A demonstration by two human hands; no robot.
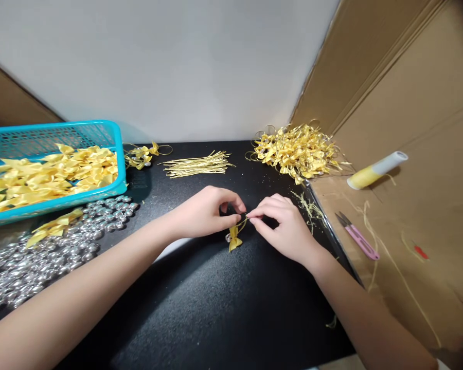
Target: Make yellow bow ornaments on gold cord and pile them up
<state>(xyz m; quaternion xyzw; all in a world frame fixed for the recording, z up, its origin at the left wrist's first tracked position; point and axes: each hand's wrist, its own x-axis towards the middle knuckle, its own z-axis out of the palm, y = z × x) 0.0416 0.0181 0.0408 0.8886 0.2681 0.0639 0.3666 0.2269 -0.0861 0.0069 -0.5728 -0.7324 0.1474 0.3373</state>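
1. A yellow bow (235, 241) with a silver bead (228, 238) was found at the desk (216, 303), right of the basket (120, 154) and nearer the wearer.
2. Its gold cord (242, 223) was pinched by the right hand (283, 223); the left hand (206, 210) was curled at the cord, but whether its grip was closed could not be told.
3. The bow was judged light, soft and easily creased; hold was best taken by the thin, pliable cord.

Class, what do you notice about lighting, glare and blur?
Head view: bright glints on silver rounded beads; pale sheen on the black speckled tabletop, with shadow along the left forearm; yellow ribbon bow fairly clear; brown cardboard at far right softer, top-right corner darkened.
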